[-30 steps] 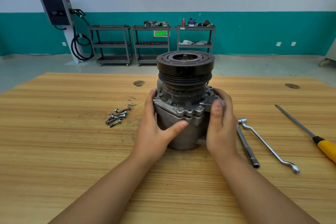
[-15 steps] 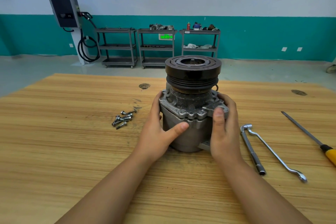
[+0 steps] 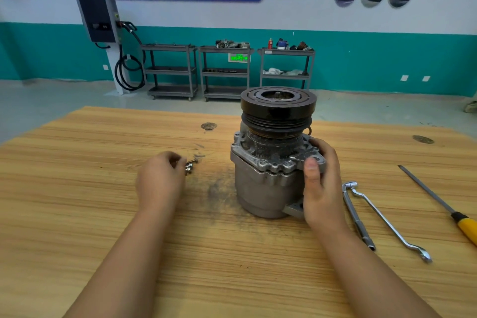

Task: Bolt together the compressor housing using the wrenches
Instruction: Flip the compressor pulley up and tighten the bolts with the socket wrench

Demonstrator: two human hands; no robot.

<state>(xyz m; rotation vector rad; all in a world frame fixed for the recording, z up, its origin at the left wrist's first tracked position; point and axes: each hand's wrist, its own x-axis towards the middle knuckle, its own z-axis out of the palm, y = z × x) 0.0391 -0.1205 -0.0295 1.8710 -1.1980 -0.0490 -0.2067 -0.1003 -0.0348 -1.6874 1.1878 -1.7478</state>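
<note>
Grey cast metal forms the compressor (image 3: 268, 183), which stands upright just right of the middle of the frame on a wooden table (image 3: 77, 188). It has a black grooved pulley (image 3: 278, 108) on top and a flange ringed with bolt holes around its waist. The right hand (image 3: 321, 188) grips its right side, with the thumb flat on the front of a flange ear and the fingers curled round the back. The left hand (image 3: 160, 181) is apart from the compressor, left of centre, with its back to the camera and its fingers curled down at a small heap of bolts (image 3: 191, 165). Whether it has one pinched cannot be told. A dark smear of grime (image 3: 216, 188) marks the wood between that hand and the compressor. Just right of the right hand lie two wrenches, a straight socket wrench (image 3: 357, 217) and a thin bent wrench (image 3: 387, 219), close together at their far ends. Further right a slim tool with a yellow handle (image 3: 467, 227) runs off the frame's edge. Along the teal wall at the top stand three grey shelf carts (image 3: 224, 72), with a black box and coiled hose (image 3: 98, 15) in the upper left.
</note>
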